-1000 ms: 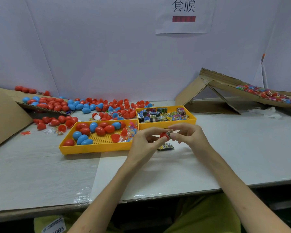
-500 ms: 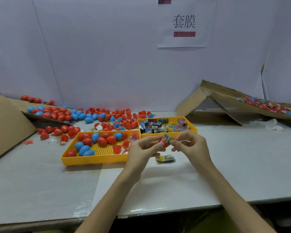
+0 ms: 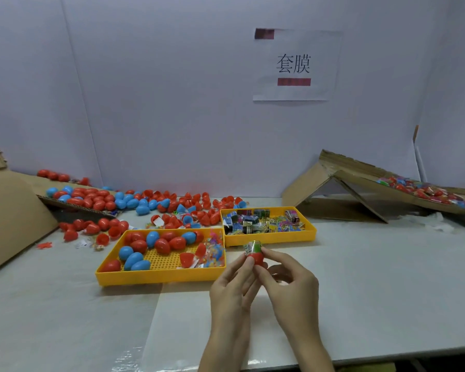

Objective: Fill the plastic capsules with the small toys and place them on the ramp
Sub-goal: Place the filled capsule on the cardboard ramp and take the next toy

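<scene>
Both hands hold one red capsule point(image 3: 256, 257) above the table, just in front of the trays. A printed film sleeve point(image 3: 252, 247) covers the capsule's upper end. My left hand point(image 3: 232, 288) pinches the capsule from the left and my right hand point(image 3: 287, 283) pinches it from the right. The left yellow tray point(image 3: 159, 276) holds red and blue capsules and small colourful toys. In the right yellow tray point(image 3: 269, 238) lie several printed sleeves. The cardboard ramp point(image 3: 360, 183) at the far right carries several wrapped capsules point(image 3: 424, 190).
Loose red and blue capsules point(image 3: 134, 202) lie in a heap behind the trays and on a cardboard sheet point(image 3: 8, 210) at the left. A paper sign point(image 3: 293, 65) hangs on the white back wall. White crumpled wrap point(image 3: 438, 221) lies below the ramp.
The hands came back toward me and to the right with the capsule. The sleeve now sits upright over its top. The loose sleeve seen on the table earlier is hidden.
</scene>
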